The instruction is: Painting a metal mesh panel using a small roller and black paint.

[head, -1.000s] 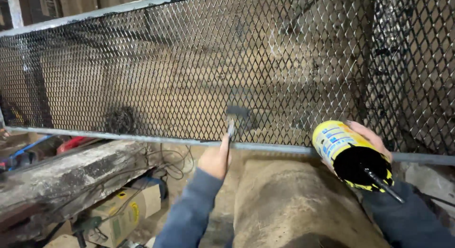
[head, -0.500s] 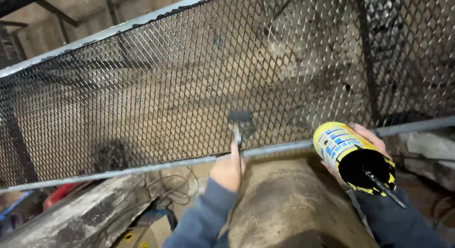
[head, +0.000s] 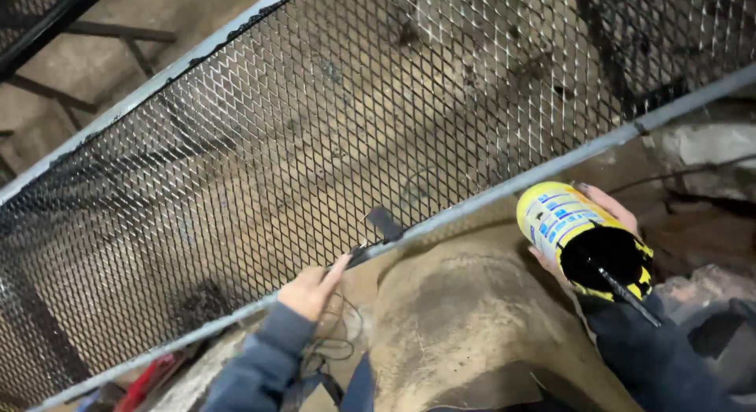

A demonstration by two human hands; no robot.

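We are in a rough metalworking shop or yard. A large panel of steel mesh (head: 315,144) in a grey metal frame (head: 504,193) fills most of what we see, partly coated black. Behind it lies a bare, dusty concrete floor (head: 102,73) with dark steel bars (head: 134,35). Loose cables (head: 335,345), red tools (head: 153,376) and stone rubble (head: 701,156) lie about below.

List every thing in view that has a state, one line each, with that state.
left hand: gripping the paintbrush handle, index finger stretched along it.
paintbrush: held, black bristles against the mesh by the lower frame bar.
right hand: wrapped around the paint can.
paint can: held tilted, lid off, black inside.
mesh panel: standing on edge, partly blackened, mostly bare metal.
frame bar: grey, unpainted.
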